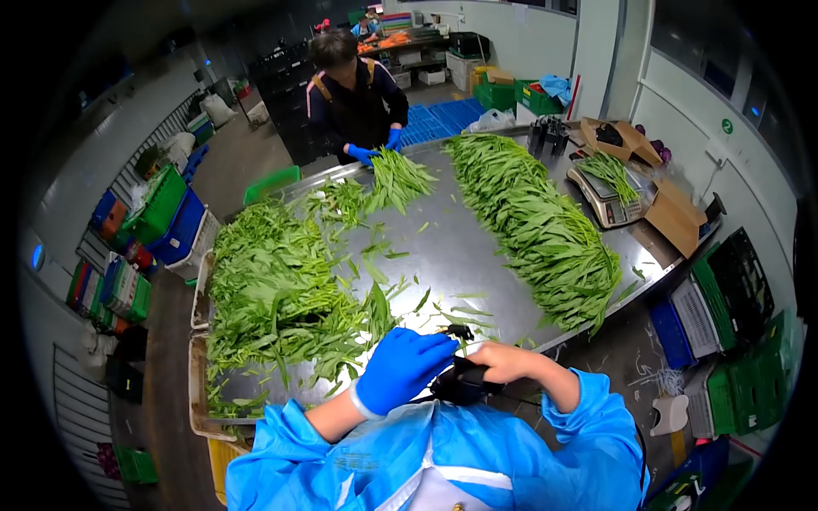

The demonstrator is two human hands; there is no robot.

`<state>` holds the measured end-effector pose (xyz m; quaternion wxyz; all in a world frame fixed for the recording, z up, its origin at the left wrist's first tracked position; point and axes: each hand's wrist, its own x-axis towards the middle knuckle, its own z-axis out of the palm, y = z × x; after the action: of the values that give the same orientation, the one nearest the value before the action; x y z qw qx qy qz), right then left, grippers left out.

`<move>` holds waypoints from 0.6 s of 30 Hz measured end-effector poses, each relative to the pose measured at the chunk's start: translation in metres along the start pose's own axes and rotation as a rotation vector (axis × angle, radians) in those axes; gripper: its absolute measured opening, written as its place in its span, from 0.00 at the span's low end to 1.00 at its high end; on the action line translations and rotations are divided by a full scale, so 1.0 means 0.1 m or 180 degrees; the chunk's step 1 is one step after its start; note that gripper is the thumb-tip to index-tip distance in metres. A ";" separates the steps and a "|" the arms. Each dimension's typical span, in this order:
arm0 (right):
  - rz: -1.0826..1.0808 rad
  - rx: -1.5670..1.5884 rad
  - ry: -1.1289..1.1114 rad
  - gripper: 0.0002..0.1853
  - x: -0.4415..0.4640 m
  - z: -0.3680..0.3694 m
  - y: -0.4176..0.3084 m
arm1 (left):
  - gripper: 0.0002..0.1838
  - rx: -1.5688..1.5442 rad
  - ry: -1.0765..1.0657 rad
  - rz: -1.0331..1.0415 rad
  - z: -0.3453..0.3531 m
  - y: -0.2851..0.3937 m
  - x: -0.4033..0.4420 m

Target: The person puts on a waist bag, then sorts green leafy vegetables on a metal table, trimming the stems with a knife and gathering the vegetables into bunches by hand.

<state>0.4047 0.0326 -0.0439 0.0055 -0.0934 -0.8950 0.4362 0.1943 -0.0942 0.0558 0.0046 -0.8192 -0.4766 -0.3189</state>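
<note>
Close to my chest, at the table's near edge, my left hand (405,368) in a blue glove is closed on a small black device (464,381) with a cable. My bare right hand (503,362) grips the device's other side. A small black connector (458,330) sticks up just above my fingers. Beyond my left hand a loose pile of leafy greens (273,281) covers the left of the metal table (443,247). A long, neatly laid row of greens (541,221) lies on the right.
Across the table a co-worker (354,102) in blue gloves handles a bunch of greens (397,180). A scale (607,200) with greens on it and open cardboard boxes (676,217) stand at the back right. Crates (175,226) are stacked left; more crates (754,375) stand right.
</note>
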 end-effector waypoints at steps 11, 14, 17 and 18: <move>0.2030 0.0039 -0.0487 0.16 -1.58 0.12 0.15 | 0.18 0.0542 -0.2422 -0.2602 0.13 -1.05 -3.48; 0.2909 0.0070 -0.0951 0.17 -1.85 0.69 0.45 | 0.17 -0.0246 -0.2634 -0.3136 0.42 -1.03 -4.15; 0.3539 0.0639 -0.1641 0.19 -2.02 1.24 0.36 | 0.16 -0.0587 -0.2135 -0.3631 0.44 -1.09 -3.87; 0.3582 0.0773 -0.1666 0.19 -2.06 1.33 0.29 | 0.16 -0.0673 -0.2017 -0.3652 0.46 -1.11 -3.82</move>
<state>0.5996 -0.0886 -0.1344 -0.4332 -0.4386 -0.6247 0.4792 0.0004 -0.3164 -0.2153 -0.3867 -0.4857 -0.7817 -0.0594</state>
